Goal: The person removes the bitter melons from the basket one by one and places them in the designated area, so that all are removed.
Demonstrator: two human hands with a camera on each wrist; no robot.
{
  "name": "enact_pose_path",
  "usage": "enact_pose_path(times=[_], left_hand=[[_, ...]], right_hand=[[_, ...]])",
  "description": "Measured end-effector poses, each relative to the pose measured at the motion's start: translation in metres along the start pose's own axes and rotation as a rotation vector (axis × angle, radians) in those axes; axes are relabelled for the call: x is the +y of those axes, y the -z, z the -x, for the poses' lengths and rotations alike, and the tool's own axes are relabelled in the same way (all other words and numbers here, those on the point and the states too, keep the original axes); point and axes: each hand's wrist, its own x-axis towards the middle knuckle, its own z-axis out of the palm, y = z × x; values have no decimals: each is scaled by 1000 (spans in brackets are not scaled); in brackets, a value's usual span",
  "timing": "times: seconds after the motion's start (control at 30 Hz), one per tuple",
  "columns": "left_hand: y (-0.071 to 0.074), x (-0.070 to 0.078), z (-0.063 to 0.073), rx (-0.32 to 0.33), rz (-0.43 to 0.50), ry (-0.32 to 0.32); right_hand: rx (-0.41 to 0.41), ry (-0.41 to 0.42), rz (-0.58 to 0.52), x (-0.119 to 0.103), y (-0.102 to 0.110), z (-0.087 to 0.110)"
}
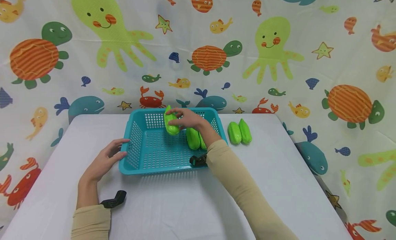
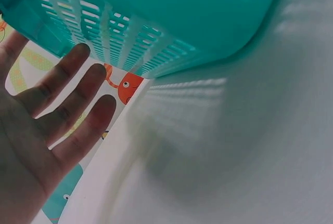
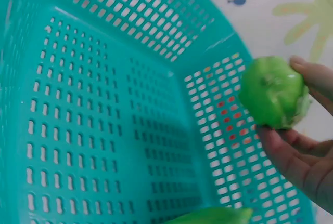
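My right hand (image 1: 189, 119) pinches a shiny green gourd (image 1: 172, 129) between thumb and fingers, over the back part of the turquoise plastic basket (image 1: 157, 145). In the right wrist view the held gourd (image 3: 270, 91) shows its rounded end, with fingertips on both sides. Two more green gourds (image 1: 193, 139) lie inside the basket on the right, partly hidden by my right arm. At the basket's left rim is my left hand (image 1: 106, 157), its fingertips right at the edge. The left wrist view shows its fingers (image 2: 67, 107) spread and fairly straight beside the slotted wall.
Two green gourds (image 1: 240, 132) lie side by side on the white table (image 1: 272, 171), just right of the basket. A curtain (image 1: 185, 37) printed with sea animals hangs behind the table. Black wrist devices (image 1: 115, 199) are on both forearms.
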Motion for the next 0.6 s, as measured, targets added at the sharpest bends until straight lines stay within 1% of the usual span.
enact_pose_path(times=[0.1, 0.2, 0.33, 0.43, 0.5, 0.6], left_hand=[[0, 1, -1, -3, -3, -2], [0, 1, -2, -3, -3, -2], [-1, 1, -2, -3, 2, 2], [-1, 1, -2, -4, 4, 4], [-1, 0, -1, -3, 2, 6], [-1, 0, -1, 0, 1, 8]], right_hand=[[71, 7, -90, -8, 7, 9], [116, 30, -160, -14, 16, 18], [164, 61, -158, -20, 27, 30], [202, 70, -162, -24, 33, 40], [220, 78, -175, -26, 37, 47], [241, 98, -165, -26, 42, 55]])
